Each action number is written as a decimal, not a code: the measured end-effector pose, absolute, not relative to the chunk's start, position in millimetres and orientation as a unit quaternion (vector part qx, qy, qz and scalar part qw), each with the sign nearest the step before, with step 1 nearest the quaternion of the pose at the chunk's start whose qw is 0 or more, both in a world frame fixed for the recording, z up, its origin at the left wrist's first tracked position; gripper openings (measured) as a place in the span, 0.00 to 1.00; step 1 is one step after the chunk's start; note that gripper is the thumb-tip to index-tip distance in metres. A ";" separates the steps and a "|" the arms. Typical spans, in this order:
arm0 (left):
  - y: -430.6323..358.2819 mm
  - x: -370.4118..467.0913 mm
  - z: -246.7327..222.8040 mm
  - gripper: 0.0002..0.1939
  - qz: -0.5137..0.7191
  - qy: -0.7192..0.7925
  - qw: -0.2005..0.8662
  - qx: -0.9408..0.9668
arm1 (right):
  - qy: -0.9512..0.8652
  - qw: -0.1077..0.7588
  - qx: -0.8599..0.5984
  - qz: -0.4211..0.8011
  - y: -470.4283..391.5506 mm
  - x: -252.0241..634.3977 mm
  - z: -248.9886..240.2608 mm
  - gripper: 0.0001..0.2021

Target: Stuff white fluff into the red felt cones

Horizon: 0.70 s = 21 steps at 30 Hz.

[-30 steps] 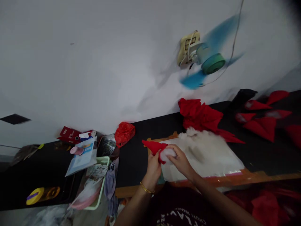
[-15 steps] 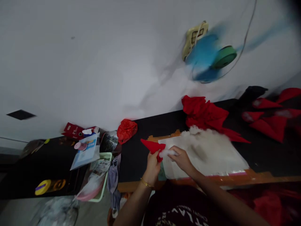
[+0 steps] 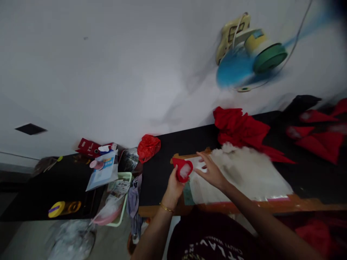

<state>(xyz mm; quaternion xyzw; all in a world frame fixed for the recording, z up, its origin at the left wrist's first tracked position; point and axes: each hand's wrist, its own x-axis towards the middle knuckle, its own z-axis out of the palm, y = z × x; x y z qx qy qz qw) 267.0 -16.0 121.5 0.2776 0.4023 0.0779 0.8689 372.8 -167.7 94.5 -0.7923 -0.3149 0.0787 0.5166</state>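
Note:
My left hand [image 3: 175, 185] is closed around a small red fabric cone [image 3: 179, 162], its round mouth tilted toward me. White stuffing [image 3: 185, 170] shows inside that mouth. Just to the right, my right hand [image 3: 210, 170] is raised with fingers apart and nothing in them, not touching the cone. Below and beyond it lies a white sheet [image 3: 206, 193] with a loose heap of white stuffing [image 3: 238, 159] on top.
A pile of red fabric [image 3: 240, 128] lies behind the stuffing; several stuffed red cones [image 3: 320, 144] sit at far right. A blue-bladed fan [image 3: 238, 68] spins on the wall. To the left are a red plastic bag [image 3: 148, 148] and a pale green basket [image 3: 124, 202].
My right hand has let go of the tuft of stuffing and drawn back, its fingers spreading. The cone has turned so its mouth faces me, with stuffing inside.

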 end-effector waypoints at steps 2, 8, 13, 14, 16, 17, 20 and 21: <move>-27.5 268.4 126.7 0.21 0.046 0.375 0.878 0.293 | -0.349 0.490 -0.790 0.119 -155.3 363.4 109.2 0.29; -43.6 261.5 129.1 0.31 0.044 0.345 0.811 0.470 | -0.287 0.325 -0.886 0.163 -141.5 364.8 116.5 0.16; -41.8 261.7 114.5 0.27 0.170 0.358 0.699 0.595 | -0.282 0.282 -0.900 0.176 -145.5 362.0 118.7 0.09; -39.4 264.0 111.1 0.23 0.182 0.353 0.683 0.613 | -0.294 0.300 -0.888 0.186 -146.9 361.1 119.0 0.09; -33.2 269.0 105.4 0.15 0.194 0.345 0.662 0.636 | -0.320 0.353 -0.852 0.219 -151.1 361.4 118.6 0.08; -29.8 271.3 103.2 0.12 0.193 0.340 0.657 0.645 | -0.326 0.376 -0.834 0.237 -153.7 362.8 118.0 0.09; -23.3 276.0 99.3 0.10 0.157 0.307 0.650 0.677 | -0.338 0.372 -0.833 0.229 -161.0 370.5 115.0 0.16; -23.2 277.2 98.6 0.11 0.142 0.296 0.646 0.689 | -0.343 0.353 -0.844 0.213 -162.3 373.4 113.8 0.16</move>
